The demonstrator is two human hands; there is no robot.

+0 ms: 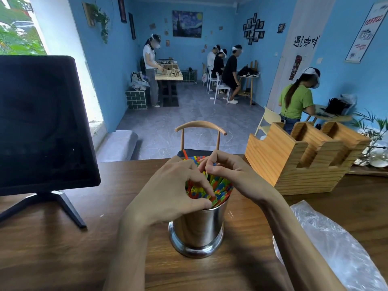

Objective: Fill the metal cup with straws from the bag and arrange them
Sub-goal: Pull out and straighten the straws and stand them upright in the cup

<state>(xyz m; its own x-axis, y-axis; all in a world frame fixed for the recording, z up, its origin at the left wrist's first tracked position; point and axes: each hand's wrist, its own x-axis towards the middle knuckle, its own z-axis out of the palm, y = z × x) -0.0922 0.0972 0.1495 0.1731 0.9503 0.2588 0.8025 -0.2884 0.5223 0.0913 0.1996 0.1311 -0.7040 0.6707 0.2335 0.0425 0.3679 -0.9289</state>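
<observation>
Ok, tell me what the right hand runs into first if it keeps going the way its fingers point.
The right hand points down-left into the straws in the metal cup, so it would likely meet those first, then the left hand; depth is unclear.

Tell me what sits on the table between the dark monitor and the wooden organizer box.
In the head view, the metal cup full of coloured straws stands between the monitor and the wooden organizer, with the left hand and right hand on the straw tops.
</observation>
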